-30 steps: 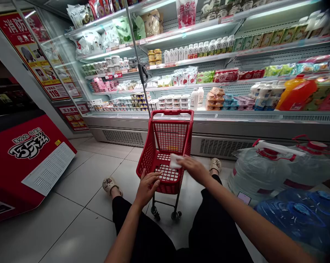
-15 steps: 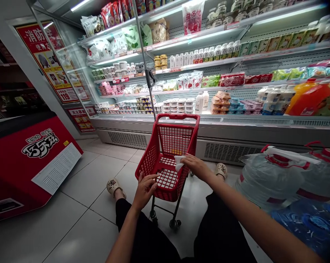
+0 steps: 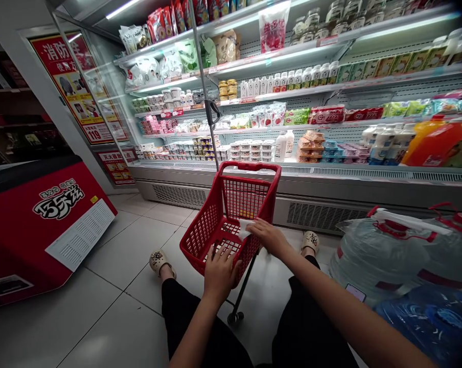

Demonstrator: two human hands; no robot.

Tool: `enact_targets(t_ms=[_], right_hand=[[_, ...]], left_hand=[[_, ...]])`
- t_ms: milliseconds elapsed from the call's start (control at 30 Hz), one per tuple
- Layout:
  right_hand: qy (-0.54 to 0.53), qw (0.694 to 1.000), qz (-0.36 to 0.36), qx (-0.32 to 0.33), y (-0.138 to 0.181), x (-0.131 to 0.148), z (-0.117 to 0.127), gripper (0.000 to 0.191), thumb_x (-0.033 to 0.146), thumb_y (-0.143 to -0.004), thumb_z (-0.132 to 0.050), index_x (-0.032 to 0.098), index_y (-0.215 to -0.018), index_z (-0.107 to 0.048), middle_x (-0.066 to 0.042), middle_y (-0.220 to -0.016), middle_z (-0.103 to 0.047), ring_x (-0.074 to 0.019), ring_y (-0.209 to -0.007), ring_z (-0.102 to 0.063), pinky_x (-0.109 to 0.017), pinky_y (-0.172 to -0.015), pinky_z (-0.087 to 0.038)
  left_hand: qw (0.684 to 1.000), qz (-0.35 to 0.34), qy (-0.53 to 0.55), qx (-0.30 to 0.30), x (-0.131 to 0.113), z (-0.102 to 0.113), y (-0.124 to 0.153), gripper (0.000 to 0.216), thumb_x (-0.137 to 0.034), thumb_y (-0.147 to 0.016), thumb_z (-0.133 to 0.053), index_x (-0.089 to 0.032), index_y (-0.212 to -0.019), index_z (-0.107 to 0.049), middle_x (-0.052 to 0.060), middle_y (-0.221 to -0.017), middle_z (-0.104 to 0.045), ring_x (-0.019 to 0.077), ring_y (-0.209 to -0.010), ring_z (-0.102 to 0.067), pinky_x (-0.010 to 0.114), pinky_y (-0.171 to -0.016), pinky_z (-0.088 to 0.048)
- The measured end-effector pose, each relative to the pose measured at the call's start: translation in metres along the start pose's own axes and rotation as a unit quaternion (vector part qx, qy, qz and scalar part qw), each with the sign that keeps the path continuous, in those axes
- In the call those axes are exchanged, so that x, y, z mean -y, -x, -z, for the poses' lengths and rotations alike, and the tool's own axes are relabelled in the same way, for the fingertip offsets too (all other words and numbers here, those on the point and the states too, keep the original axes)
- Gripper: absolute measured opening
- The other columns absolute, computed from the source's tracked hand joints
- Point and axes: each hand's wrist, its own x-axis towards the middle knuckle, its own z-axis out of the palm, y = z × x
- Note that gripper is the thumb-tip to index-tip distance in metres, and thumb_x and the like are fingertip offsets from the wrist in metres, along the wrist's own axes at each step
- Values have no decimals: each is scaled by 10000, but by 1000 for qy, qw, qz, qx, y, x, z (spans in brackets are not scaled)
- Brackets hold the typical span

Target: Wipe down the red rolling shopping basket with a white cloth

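A small red plastic shopping cart (image 3: pixel 211 225) stands on the floor between my outstretched legs, tilted to the left. My left hand (image 3: pixel 220 271) grips its near rim, fingers curled over the edge. My right hand (image 3: pixel 268 236) presses a white cloth (image 3: pixel 245 227) against the cart's right rim, fingers closed on it. The basket looks empty inside.
A lit chiller shelf (image 3: pixel 292 128) full of yogurt, milk and juice runs across the back. A red freezer cabinet (image 3: pixel 43 225) sits at left. Large water jugs (image 3: pixel 384 255) and blue wrapped ones (image 3: pixel 430 317) crowd my right side. White tiled floor lies around.
My left hand shifted right along the near rim and the cart tipped and swung leftward. My right hand kept the cloth on the right rim.
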Motion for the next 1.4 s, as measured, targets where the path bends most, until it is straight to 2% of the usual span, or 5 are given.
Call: enact_targets(t_ms=[400, 733, 933, 1067, 1400], right_hand=[[12, 1000, 14, 11, 6, -13, 9, 401, 29, -922, -517, 224, -1249, -645, -64, -1241, -732, -214, -1224, -655, -478, -1210, -433], [104, 988, -105, -45, 50, -84, 62, 528, 58, -963, -451, 252, -1438, -574, -51, -1486, -607, -269, -1416, -523, -509, -1218, -421], [89, 991, -82, -59, 47, -9, 28, 554, 18, -952, -429, 214, -1447, -581, -67, -1439, -648, -231, -1427, -508, -477, -1186, -464], [69, 997, -9, -38, 46, 31, 13, 591, 37, -977, -447, 221, -1538, -478, -42, -1511, -585, -219, -1481, -439, -467, -1235, -405], [161, 966, -180, -96, 84, -66, 91, 583, 53, -999, -380, 249, -1537, -491, -20, -1488, -607, -243, -1469, -443, -482, -1206, -427]], left_hand=[[996, -73, 14, 55, 30, 15, -3, 317, -386, -1056, -481, -307, -1303, -663, -2, -1446, -645, 241, -1419, -526, 577, -1279, -264], [995, -46, 35, 80, 60, 29, -6, 402, -462, -1032, -512, -364, -1411, -604, 6, -1346, -714, 239, -1256, -660, 484, -1179, -421], [996, 9, 9, 92, 23, 27, -14, 590, -405, -1008, -571, -380, -1563, -376, 48, -1555, -541, 267, -1372, -571, 593, -1191, -365], [995, 8, -1, 104, 9, 21, -14, 520, -318, -1022, -541, -385, -1524, -424, 32, -1446, -646, 238, -1248, -666, 587, -1195, -360], [993, -3, 38, 113, 27, 22, -18, 344, -382, -1027, -533, -332, -1360, -603, 13, -1359, -708, 241, -1262, -663, 594, -1198, -357]])
